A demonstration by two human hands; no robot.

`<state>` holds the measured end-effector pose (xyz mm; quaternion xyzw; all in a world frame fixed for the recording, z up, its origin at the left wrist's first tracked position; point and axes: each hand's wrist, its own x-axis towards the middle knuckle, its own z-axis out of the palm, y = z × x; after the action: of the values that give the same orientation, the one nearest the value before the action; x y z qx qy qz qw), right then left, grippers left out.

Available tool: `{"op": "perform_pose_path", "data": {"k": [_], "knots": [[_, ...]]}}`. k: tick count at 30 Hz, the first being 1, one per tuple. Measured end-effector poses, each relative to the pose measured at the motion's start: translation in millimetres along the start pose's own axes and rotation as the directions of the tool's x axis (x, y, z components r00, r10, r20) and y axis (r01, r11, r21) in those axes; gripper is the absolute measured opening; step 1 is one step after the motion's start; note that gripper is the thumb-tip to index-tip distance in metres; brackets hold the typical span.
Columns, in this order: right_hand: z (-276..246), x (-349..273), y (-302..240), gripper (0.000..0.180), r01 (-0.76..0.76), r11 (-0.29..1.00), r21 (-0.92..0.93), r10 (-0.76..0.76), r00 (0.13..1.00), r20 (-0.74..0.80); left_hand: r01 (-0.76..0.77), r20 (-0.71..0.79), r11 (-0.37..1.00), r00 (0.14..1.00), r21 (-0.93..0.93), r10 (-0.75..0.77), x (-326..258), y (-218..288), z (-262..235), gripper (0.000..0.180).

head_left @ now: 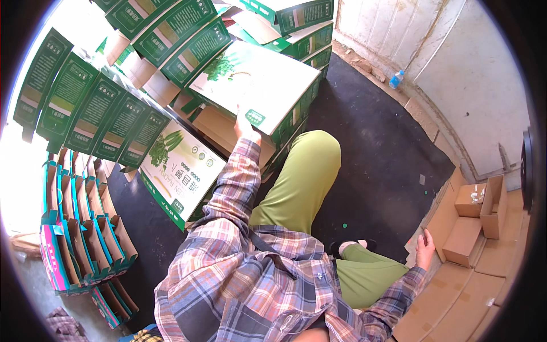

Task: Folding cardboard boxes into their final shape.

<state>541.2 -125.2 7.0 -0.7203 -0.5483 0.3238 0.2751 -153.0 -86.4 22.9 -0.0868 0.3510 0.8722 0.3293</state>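
Head view: your left hand [246, 129] grips the white-topped green carton [259, 85] at 12 o'clock; your right hand [424, 246], fingers open, rests on flat brown cardboard [456, 285] at 4 o'clock.

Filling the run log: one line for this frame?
left hand: on white-green box | right hand: on flat cardboard | seated, floor
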Motion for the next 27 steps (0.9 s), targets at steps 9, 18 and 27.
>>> {"op": "perform_pose_path", "data": {"k": [9, 18, 27], "knots": [[-4, -1, -1, 0.046, 0.016, 1.000, 0.011, -0.016, 1.000, -0.015, -0.051, 0.078, 0.998, 0.996, 0.022, 0.049, 28, 9, -6, 0.038], [-6, -18, -41, 0.047, -0.122, 0.990, 0.068, 0.122, 0.992, -0.007, -0.057, 0.132, 0.995, 0.990, 0.082, 0.046, 38, 22, -24, 0.044], [-6, -11, -19, 0.048, -0.102, 0.995, 0.022, 0.103, 0.995, -0.012, -0.027, -0.019, 0.994, 0.999, 0.109, 0.030, 18, 16, -13, 0.047]]}}
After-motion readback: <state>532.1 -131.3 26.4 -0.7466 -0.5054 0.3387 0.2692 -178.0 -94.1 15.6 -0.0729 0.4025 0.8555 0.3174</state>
